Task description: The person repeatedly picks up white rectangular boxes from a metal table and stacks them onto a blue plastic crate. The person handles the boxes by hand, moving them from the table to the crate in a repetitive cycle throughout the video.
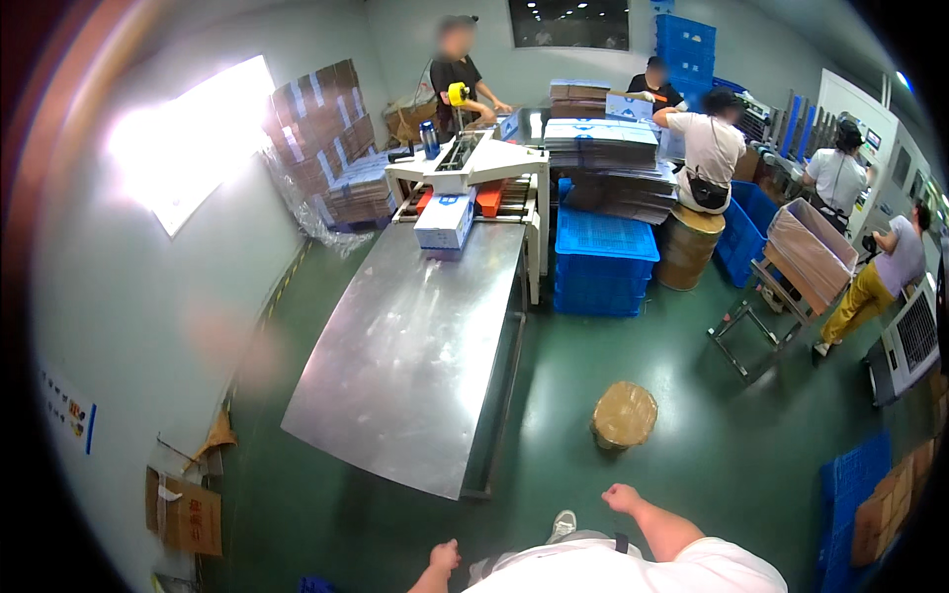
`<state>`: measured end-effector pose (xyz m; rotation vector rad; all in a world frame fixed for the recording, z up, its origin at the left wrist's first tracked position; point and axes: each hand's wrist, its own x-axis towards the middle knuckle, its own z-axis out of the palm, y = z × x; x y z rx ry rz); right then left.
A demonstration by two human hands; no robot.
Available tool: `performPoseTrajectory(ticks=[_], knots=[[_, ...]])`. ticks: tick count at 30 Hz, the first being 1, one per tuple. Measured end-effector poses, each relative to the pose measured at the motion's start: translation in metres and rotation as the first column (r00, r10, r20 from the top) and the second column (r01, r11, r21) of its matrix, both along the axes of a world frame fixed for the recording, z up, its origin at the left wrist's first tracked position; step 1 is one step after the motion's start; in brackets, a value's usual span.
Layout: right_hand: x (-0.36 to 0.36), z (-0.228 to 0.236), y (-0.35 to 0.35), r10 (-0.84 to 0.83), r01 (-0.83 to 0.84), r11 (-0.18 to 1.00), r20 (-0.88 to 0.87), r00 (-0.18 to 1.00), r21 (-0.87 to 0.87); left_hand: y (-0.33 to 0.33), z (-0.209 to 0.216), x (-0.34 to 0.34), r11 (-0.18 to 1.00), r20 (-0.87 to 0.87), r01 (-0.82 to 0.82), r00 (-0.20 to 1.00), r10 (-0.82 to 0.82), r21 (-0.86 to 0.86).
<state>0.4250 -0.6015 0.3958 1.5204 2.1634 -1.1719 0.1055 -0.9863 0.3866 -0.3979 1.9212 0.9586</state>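
My left hand [446, 555] hangs low near the bottom edge, its fingers curled in and nothing visible in them. Off to the right, my right hand [622, 496] is loosely closed over the floor, also without anything showing in it. Neither hand touches a thing. Ahead of my left hand stands a bare metal table [405, 356]. At its far end a white and blue carton [445, 223] sits at the outlet of a box-taping machine [470, 168]. Nearest my right hand is a round stool wrapped in brown tape [625, 415].
Beyond the table, flattened cartons [608, 163] lie stacked on a blue plastic crate [605, 262]. Several people work at the back and right. A lined carton stands on a metal stand [751, 331]. Along the left wall lies an open cardboard box [186, 514].
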Motion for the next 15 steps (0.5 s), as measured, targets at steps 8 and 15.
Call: performPoseTrajectory(ticks=[8, 15], knots=[[0.024, -0.020, 0.083, 0.058, -0.056, 0.998, 0.158, 0.986, -0.020, 0.093, 0.002, -0.055, 0.998, -0.169, -0.048, 0.985, 0.042, -0.028], [0.018, -0.033, 0.073, -0.077, 0.096, 0.988, 0.151, 0.986, -0.122, 0.150, 0.056, -0.083, 0.988, 0.113, -0.152, 0.981, 0.155, -0.033]])
